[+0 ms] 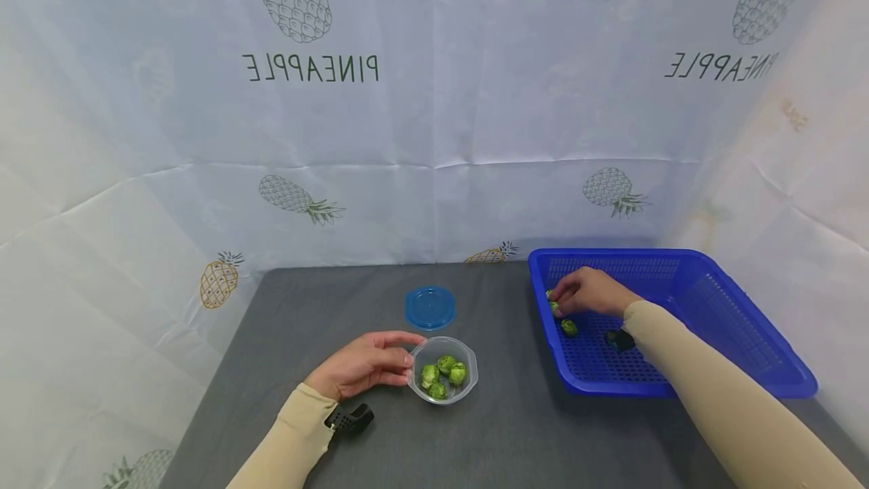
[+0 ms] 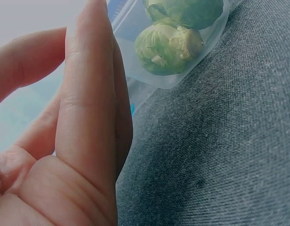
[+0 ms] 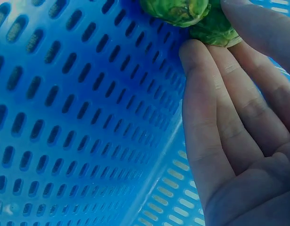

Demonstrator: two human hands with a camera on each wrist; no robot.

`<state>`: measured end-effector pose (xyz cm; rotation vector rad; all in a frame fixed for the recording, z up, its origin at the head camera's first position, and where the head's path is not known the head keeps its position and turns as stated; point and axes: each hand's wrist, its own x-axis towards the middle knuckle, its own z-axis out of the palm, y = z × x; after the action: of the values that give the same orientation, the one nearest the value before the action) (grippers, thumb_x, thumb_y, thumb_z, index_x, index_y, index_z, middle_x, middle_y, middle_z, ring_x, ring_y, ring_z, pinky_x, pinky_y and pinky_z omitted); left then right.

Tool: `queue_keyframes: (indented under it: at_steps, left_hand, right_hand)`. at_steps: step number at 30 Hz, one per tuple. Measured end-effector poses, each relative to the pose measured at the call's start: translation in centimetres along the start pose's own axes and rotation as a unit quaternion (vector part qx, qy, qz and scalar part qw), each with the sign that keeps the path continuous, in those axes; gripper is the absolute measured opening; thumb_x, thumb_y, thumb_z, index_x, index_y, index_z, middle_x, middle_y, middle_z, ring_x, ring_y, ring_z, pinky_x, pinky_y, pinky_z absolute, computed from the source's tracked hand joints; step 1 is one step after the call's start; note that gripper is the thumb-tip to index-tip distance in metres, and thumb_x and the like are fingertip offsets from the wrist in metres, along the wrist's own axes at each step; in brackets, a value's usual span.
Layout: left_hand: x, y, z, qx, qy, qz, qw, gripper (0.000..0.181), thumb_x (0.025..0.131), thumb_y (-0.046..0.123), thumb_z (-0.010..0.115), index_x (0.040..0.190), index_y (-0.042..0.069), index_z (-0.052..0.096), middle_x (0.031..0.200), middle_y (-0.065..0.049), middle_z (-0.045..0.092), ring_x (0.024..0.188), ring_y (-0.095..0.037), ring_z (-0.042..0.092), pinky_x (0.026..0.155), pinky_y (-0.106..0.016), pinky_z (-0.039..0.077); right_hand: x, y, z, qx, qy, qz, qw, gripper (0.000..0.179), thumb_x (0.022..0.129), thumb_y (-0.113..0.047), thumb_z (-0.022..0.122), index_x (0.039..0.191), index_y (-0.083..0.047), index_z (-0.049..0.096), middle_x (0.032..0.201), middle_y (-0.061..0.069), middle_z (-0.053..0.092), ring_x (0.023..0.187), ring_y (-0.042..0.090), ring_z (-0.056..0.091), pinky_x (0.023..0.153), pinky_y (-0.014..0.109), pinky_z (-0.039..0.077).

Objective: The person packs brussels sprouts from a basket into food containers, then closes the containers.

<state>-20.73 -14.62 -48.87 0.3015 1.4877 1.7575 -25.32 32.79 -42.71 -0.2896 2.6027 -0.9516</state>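
Observation:
My left hand (image 1: 370, 362) holds the rim of a clear plastic container (image 1: 470, 391), thumb and fingers at its left side. Several green Brussels sprouts (image 1: 437, 391) lie inside it; the left wrist view shows a pale-stemmed sprout (image 2: 166, 49) through the container wall. Inside the blue basket (image 1: 587, 385), by its left wall, my right hand (image 1: 589, 293) pinches a Brussels sprout (image 3: 214, 29) between thumb and fingertips. Another sprout (image 3: 175, 10) sits right beside it in the right wrist view. One more loose sprout (image 1: 569, 328) lies on the basket floor, nearer me.
A round blue lid (image 1: 431, 308) lies on the grey table (image 1: 326, 308) behind the container. The basket's wall and rim stand between the container and my right hand. A white pineapple-print curtain (image 1: 434, 112) hangs behind the table and along its sides.

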Motion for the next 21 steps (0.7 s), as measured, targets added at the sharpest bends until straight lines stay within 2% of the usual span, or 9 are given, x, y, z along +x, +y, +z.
queue_keyframes:
  at_steps: [6, 13, 18, 21]
  left_hand:
    - [-0.1, -0.3, 0.0, -0.001, 0.003, -0.001, 1.0, 0.054, 0.106, 0.006, 0.066, 0.158, 0.0, 0.051, 0.102, -0.003, 0.071, 0.091, -0.01, 0.072, 0.088, -0.026, 0.067]
    - [0.0, -0.4, -0.1, 0.001, 0.007, 0.002, 1.0, 0.055, 0.105, 0.006, 0.067, 0.158, 0.0, 0.051, 0.102, -0.003, 0.071, 0.091, -0.01, 0.072, 0.088, -0.026, 0.067]
    - [0.1, -0.2, -0.2, 0.008, 0.01, 0.001, 0.9999, 0.055, 0.105, 0.006, 0.067, 0.158, 0.0, 0.052, 0.103, -0.004, 0.07, 0.092, -0.011, 0.072, 0.089, -0.027, 0.067]
    - [0.1, 0.0, -0.2, 0.01, 0.01, -0.001, 0.9999, 0.054, 0.106, 0.006, 0.066, 0.158, 0.0, 0.051, 0.103, -0.004, 0.069, 0.091, -0.011, 0.071, 0.089, -0.028, 0.067]
  right_hand:
    - [-0.8, -0.2, -0.6, -0.012, 0.005, -0.008, 0.9999, 0.033, 0.094, -0.028, 0.085, 0.12, -0.008, 0.081, 0.112, 0.006, 0.082, 0.1, 0.02, 0.076, 0.095, 0.051, 0.064]
    - [-3.4, -0.9, -2.4, -0.012, 0.049, -0.009, 0.9987, 0.038, 0.098, -0.036, 0.082, 0.128, -0.014, 0.08, 0.124, 0.006, 0.08, 0.111, 0.022, 0.075, 0.1, 0.055, 0.062]
    - [-5.8, -2.8, -3.1, 0.01, 0.075, 0.009, 0.9971, 0.043, 0.098, -0.042, 0.08, 0.132, -0.016, 0.077, 0.125, 0.005, 0.08, 0.116, 0.026, 0.076, 0.105, 0.059, 0.059]
    - [-6.7, -4.6, -2.8, 0.009, 0.099, 0.014, 0.995, 0.044, 0.097, -0.046, 0.081, 0.132, -0.019, 0.078, 0.124, 0.003, 0.08, 0.116, 0.027, 0.075, 0.105, 0.061, 0.058]
